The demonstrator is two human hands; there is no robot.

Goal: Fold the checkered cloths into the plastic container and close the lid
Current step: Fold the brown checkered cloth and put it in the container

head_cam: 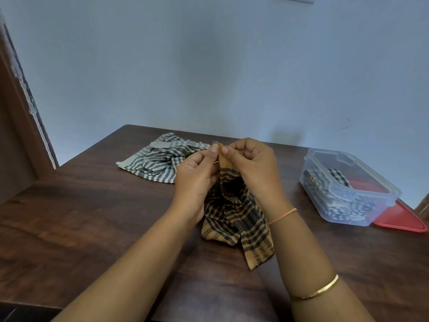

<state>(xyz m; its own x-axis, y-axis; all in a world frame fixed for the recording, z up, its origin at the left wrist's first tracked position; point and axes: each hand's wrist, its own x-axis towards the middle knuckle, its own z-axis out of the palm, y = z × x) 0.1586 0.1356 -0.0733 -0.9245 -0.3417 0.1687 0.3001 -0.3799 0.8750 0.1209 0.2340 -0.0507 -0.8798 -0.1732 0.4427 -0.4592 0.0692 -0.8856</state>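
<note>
While both pinch its corner, left hand (193, 180) and right hand (256, 169) lift the tan cloth (239, 219).

The tan cloth (234, 219), checked in black, hangs crumpled at the centre, its top edge raised and its lower end trailing on the near table. The grey cloth (160, 162), striped and checked in white, lies rumpled and flat, far left of it. The clear box (348, 189) stands open at the right, with a folded grey checkered cloth (334, 182) inside. The red lid (399, 219) lies flat, partly under the box.
</note>
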